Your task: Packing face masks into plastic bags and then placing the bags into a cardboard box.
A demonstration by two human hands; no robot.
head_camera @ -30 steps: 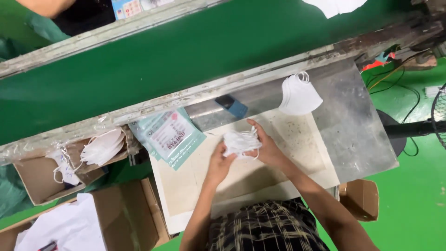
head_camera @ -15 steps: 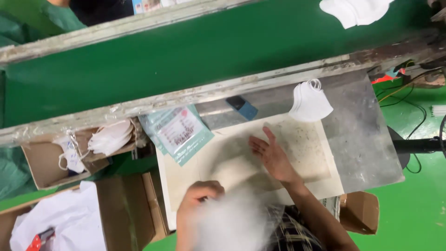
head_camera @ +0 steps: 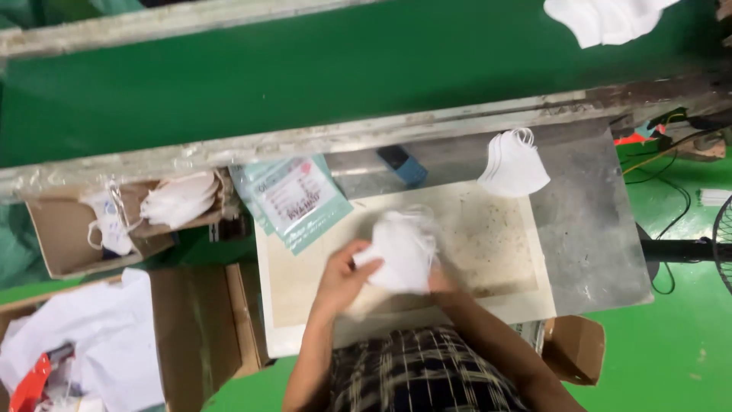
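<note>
A small stack of white face masks (head_camera: 400, 248) is held over the pale work board (head_camera: 496, 244) between both my hands. My left hand (head_camera: 343, 275) grips its left side, and my right hand (head_camera: 441, 281) holds it from below right, mostly hidden by the masks. Another stack of white masks (head_camera: 512, 164) lies on the grey metal table (head_camera: 587, 221) at the upper right. Teal printed pouches (head_camera: 293, 200) lie at the board's upper left corner.
A green conveyor belt (head_camera: 343, 69) runs across the top, carrying more white masks (head_camera: 602, 17) at the far right. Cardboard boxes with masks (head_camera: 171, 200) stand at the left. A box of white bags (head_camera: 84, 336) is lower left. A fan (head_camera: 724, 240) stands right.
My left hand came up from near my lap with the masks, and my right hand left the board. Both hands now hold the stack over the board's middle.
</note>
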